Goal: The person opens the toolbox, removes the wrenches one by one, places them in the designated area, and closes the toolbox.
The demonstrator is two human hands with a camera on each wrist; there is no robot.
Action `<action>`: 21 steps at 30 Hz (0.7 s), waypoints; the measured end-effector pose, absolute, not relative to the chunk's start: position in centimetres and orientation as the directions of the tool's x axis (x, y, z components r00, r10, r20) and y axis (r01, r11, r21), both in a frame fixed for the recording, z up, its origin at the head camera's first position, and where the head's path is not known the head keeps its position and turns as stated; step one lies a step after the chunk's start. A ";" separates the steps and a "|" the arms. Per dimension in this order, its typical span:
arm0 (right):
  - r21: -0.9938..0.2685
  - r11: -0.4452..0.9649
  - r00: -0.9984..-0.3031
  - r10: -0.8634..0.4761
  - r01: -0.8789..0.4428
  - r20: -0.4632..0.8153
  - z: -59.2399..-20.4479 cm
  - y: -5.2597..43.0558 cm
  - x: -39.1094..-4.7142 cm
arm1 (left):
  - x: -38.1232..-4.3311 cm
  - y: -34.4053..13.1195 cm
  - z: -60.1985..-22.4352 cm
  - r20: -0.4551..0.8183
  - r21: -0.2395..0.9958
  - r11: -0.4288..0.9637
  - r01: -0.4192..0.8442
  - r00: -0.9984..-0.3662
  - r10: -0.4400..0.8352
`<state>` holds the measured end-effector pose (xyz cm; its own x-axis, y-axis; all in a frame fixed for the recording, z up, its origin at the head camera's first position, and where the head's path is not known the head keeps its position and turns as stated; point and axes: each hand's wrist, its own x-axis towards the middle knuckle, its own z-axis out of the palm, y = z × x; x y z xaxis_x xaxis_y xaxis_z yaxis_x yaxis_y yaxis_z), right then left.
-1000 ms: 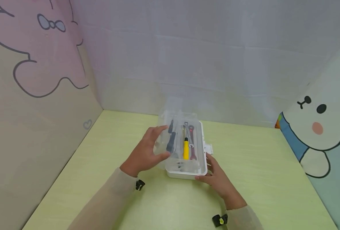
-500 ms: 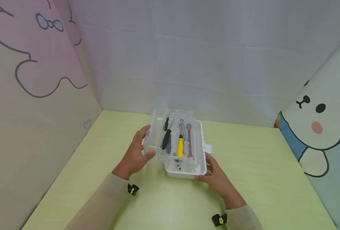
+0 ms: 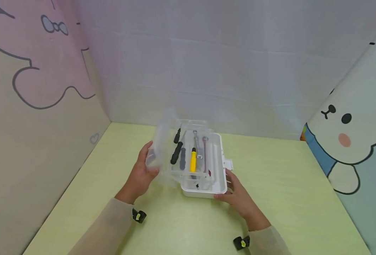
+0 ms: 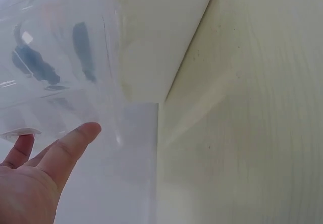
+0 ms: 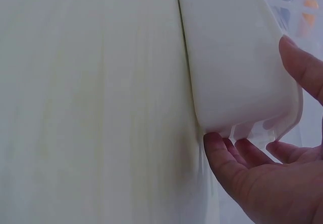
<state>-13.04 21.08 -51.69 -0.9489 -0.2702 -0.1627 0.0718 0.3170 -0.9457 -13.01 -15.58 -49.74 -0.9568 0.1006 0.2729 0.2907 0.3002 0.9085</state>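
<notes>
A white toolbox (image 3: 200,194) sits on the table with its clear lid (image 3: 160,145) swung up to the left. Between thumb and fingers, my left hand (image 3: 138,180) holds the lid's edge; the left wrist view shows the thumb on the clear plastic. My right hand (image 3: 238,198) grips the box's near right corner, thumb at the rim (image 5: 292,72) and fingers against the side. A clear tray (image 3: 178,173) stands raised over the box's left part. In it lie black screwdrivers (image 3: 176,153), a yellow-handled tool (image 3: 193,161), a silver wrench (image 3: 198,147) and a reddish wrench (image 3: 205,152).
A white latch (image 3: 228,164) sticks out from the box's right side. Small dark items lie in the box's bottom under the tray. The pale yellow-green table (image 3: 286,184) meets a white back curtain (image 3: 223,71) and printed side walls.
My left hand has moved left, swinging the lid further open. The tray with its tools has shifted left and up with it, uncovering more of the box. The right hand stays at its corner.
</notes>
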 end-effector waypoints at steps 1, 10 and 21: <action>-0.945 0.318 -0.950 -0.265 0.077 -0.166 -51.8 21.0 -13.0 | -12.9 -15.7 -49.8 0.253 0.914 0.301 0.270 -0.963 0.095; -0.941 0.325 -0.954 -0.242 0.092 -0.177 -51.8 20.8 -12.8 | -12.6 -16.9 -51.2 0.305 0.925 0.203 0.323 -0.946 0.112; -0.952 0.295 -0.955 -0.248 0.084 -0.161 -51.9 20.5 -13.0 | -12.5 -17.3 -51.9 0.226 0.974 -0.018 0.225 -0.969 0.105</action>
<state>-12.96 20.48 -51.86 -0.9554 -0.2478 -0.1608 0.0836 0.2952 -0.9518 -12.47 -17.27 -51.85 -0.9686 0.1046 0.2256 0.2250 -0.0176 0.9742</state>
